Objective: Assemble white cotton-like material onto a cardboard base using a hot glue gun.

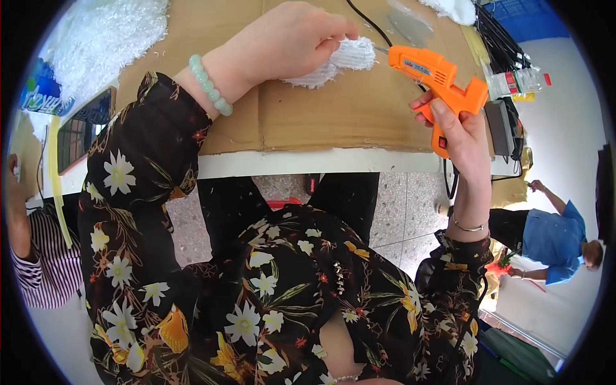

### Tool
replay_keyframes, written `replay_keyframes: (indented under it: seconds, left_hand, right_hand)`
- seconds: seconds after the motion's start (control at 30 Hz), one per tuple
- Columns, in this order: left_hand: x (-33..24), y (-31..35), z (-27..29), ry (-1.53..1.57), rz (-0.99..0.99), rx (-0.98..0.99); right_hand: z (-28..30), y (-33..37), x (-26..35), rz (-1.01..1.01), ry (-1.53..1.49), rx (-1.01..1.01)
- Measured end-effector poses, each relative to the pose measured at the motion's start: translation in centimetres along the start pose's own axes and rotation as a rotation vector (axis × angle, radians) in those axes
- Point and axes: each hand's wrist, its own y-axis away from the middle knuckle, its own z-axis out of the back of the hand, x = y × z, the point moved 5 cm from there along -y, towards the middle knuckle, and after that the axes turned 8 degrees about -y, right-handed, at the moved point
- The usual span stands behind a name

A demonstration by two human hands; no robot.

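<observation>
My right hand [461, 135] is wrapped round the handle of an orange hot glue gun [431, 70]. The gun's nozzle points left, close to the edge of a white fringed piece [353, 56] lying over the cardboard. My left hand [289, 40] is above that piece, its fingers curled and closed at the piece's upper side. The back of the hand hides part of the piece and most of the grip. I cannot tell whether the nozzle touches the fringe.
Cardboard [308, 125] covers the white table. A heap of shiny white strands [112, 42] lies far left, near a phone [86, 131]. A black cable [369, 19] runs behind the gun. Far right are black rods [504, 45] and a clear bottle [523, 82]. Two people work nearby.
</observation>
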Motion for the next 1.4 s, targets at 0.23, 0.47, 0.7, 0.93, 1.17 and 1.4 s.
replay_keyframes:
  seconds: [0.23,0.47,0.7,0.93,1.17,1.4]
  left_hand:
    - [-0.3,1.3,0.1,-0.102,-0.205,-0.087]
    - [-0.2,1.0,0.2,0.081,0.001,0.124]
    - [-0.1,1.2,0.0,0.046,-0.04,0.153]
    - [-0.2,1.4,0.0,0.055,-0.052,0.142]
    - [0.1,1.6,-0.2,0.067,-0.06,0.106]
    - [0.2,1.8,-0.2,0.072,-0.044,0.106]
  right_hand:
    - [-1.1,0.0,-0.7,-0.018,0.138,0.028]
    - [-1.2,-0.6,-0.6,0.002,0.179,-0.008]
    - [-1.4,-0.7,-0.6,-0.051,0.292,-0.013]
    - [-1.2,-1.0,-1.1,-0.042,0.333,-0.007]
    - [-1.3,-0.6,-0.9,-0.059,0.365,-0.035]
    - [-1.7,-0.4,-0.1,-0.046,0.421,-0.044]
